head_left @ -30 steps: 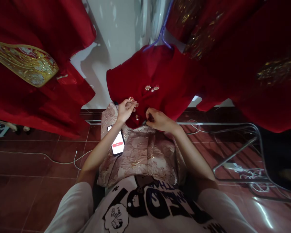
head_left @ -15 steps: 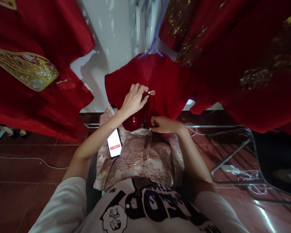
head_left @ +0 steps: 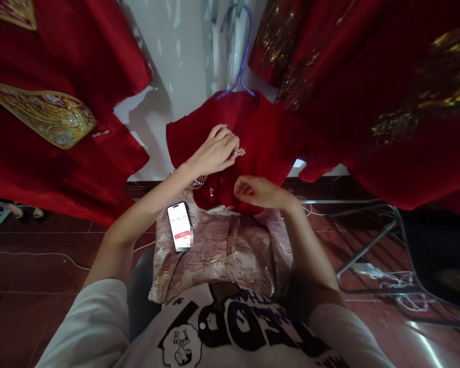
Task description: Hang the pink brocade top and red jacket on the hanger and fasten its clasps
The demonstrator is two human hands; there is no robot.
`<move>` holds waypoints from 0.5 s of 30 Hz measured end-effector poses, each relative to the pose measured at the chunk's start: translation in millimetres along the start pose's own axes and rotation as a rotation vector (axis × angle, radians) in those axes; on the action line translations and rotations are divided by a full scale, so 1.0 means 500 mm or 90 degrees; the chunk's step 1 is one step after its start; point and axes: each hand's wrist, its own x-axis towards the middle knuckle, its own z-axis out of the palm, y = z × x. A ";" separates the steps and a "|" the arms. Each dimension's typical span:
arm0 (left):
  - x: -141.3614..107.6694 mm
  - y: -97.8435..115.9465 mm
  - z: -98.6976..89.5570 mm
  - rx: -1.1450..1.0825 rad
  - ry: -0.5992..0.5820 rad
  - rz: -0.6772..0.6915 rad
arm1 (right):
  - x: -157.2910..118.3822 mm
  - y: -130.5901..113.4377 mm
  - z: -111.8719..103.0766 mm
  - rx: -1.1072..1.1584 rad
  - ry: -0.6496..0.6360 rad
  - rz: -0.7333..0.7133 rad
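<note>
A short red jacket [head_left: 268, 138] hangs by a purple hanger [head_left: 242, 71] in front of me. On its chest, my left hand [head_left: 216, 151] is closed, its fingertips pinching at a beaded, jewelled button [head_left: 241, 152]. Lower down, my right hand [head_left: 260, 191] hovers at the jacket's front edge with fingers curled; whether they hold anything is hidden. Another small jewelled button [head_left: 211, 192] sits near the hem. A pink and gold brocade cloth [head_left: 230, 250] covers my lap, and a lit phone [head_left: 179, 227] lies on its left side.
Red garments with gold embroidery hang at the left [head_left: 61, 117] and the right [head_left: 368, 102]. A chair with a metal frame [head_left: 368, 245] stands at the right, above tangled white cables [head_left: 402, 286] on the tiled floor [head_left: 42, 266]. A pale wall [head_left: 176, 51] lies behind the jacket.
My left hand has closed in on the upper jewelled button and covers part of it. My right hand has lifted slightly away from the hem. The phone shows more fully.
</note>
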 end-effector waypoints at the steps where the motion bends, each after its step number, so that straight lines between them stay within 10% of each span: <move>1: 0.000 -0.003 -0.003 -0.023 0.002 -0.011 | -0.001 -0.006 -0.006 -0.005 0.053 -0.020; 7: 0.012 -0.011 0.000 -0.007 -0.025 -0.011 | 0.060 -0.037 -0.045 0.069 0.389 -0.074; 15: -0.010 -0.093 -0.017 0.185 -0.015 -0.120 | 0.193 -0.025 -0.010 0.205 0.429 0.010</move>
